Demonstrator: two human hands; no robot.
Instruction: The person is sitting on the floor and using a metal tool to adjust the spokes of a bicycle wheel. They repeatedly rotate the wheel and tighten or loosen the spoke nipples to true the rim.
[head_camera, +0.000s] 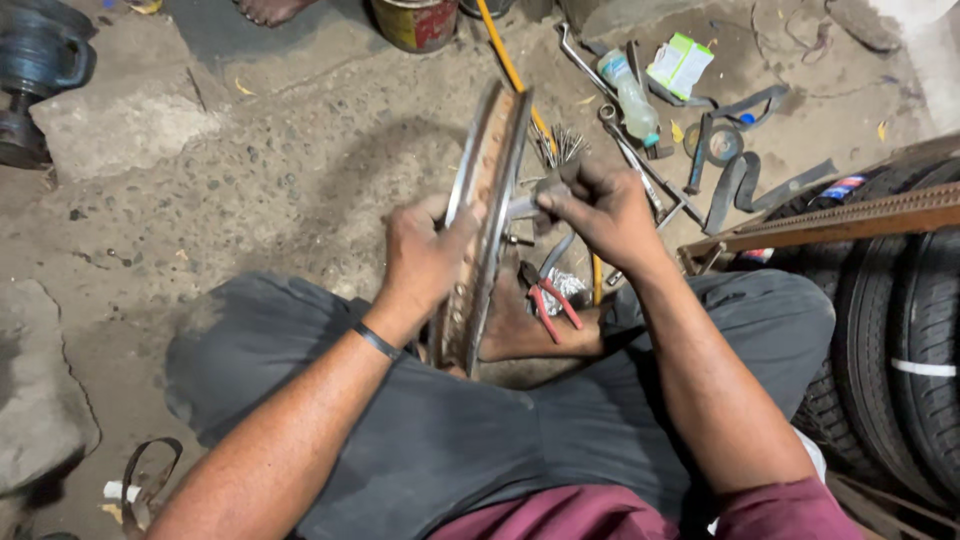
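A metal wheel rim (487, 180) stands on edge between my knees, seen nearly edge-on. My left hand (422, 255) grips the rim's near side, thumb over its edge. My right hand (598, 208) is closed on a small metal part (545, 190) held against the rim's right face. A bundle of metal spokes (558, 146) lies on the ground just beyond my right hand. Red-handled pliers (550, 303) lie on the floor by my foot, below the right hand.
Wrenches (640, 165), a plastic bottle (632, 96), a small green box (681, 63) and rubber strips (738, 182) lie at the upper right. Stacked tyres (900, 330) and a wooden bar (850, 222) stand at right. A red-yellow can (414, 22) and another person's bare foot (268, 9) are at the top.
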